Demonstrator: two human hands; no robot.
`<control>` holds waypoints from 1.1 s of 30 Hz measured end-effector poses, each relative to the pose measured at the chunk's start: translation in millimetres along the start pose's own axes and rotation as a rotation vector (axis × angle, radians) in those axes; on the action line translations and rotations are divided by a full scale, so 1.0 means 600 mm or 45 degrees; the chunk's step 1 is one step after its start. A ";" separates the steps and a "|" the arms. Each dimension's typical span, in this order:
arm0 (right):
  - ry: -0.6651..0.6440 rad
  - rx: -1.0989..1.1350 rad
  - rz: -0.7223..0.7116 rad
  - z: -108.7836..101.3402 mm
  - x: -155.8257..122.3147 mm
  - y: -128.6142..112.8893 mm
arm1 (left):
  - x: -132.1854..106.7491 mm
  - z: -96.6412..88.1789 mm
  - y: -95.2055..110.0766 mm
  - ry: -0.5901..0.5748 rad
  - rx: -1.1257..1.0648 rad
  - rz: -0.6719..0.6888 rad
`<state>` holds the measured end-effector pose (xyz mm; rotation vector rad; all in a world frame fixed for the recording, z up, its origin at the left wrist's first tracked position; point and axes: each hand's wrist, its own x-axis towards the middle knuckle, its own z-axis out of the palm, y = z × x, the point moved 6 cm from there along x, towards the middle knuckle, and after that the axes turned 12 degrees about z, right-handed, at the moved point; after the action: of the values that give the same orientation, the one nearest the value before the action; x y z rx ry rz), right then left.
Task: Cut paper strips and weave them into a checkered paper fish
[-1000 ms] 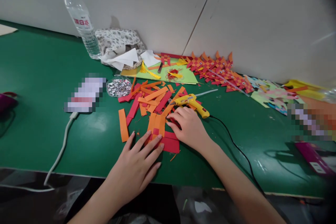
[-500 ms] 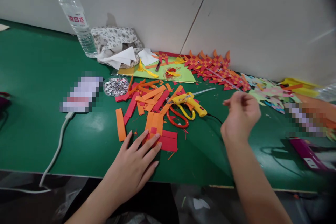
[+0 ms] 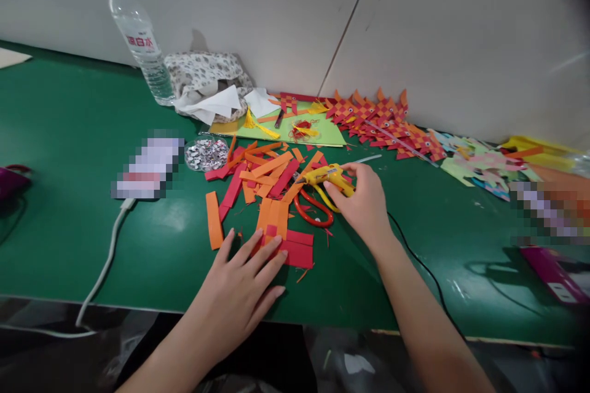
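My left hand (image 3: 242, 285) lies flat with its fingers spread, the fingertips resting on orange and red paper strips woven together (image 3: 297, 250). My right hand (image 3: 364, 206) has its thumb and fingers around the yellow hot glue gun (image 3: 322, 174), whose nozzle points left. A clear glue stick (image 3: 370, 158) sticks out behind the gun, and its black cord (image 3: 418, 261) runs towards the front edge. Beneath the gun lies a pair of scissors with red handles (image 3: 313, 223), partly covered. Loose orange and red strips (image 3: 270, 169) are heaped just beyond the woven piece.
Left of the heap are a round container of googly eyes (image 3: 206, 155) and a phone on a white cable (image 3: 110, 252). A water bottle (image 3: 142, 49) and a patterned tissue pouch (image 3: 207, 70) stand by the wall. Finished woven paper fish (image 3: 378, 116) are piled at the back right.
My right hand has moved left and down from above the table onto the glue gun and closed around it. My left hand stays on the woven strips.
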<state>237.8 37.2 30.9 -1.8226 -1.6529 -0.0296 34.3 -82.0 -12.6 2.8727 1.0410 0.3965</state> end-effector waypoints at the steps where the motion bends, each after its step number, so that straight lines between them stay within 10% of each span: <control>1: 0.009 -0.043 -0.004 0.005 0.000 0.003 | 0.004 -0.003 0.000 0.000 0.001 -0.003; 9: 0.042 -0.047 0.030 0.018 -0.014 0.024 | 0.056 -0.036 -0.042 -0.207 0.006 0.013; 12: 0.083 0.172 -0.212 0.004 -0.030 -0.006 | 0.067 -0.048 -0.079 -0.214 0.060 -0.060; 19: -0.502 0.211 -0.887 0.036 -0.098 -0.094 | 0.077 -0.050 -0.122 -0.045 0.168 -0.117; 33: -0.603 0.105 -0.960 0.049 -0.111 -0.099 | 0.084 -0.068 -0.122 -0.004 -0.011 -0.213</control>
<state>159.4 -8.5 5.9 -1.0962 -2.5501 0.1500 15.2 5.5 27.6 2.7504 1.2637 0.3837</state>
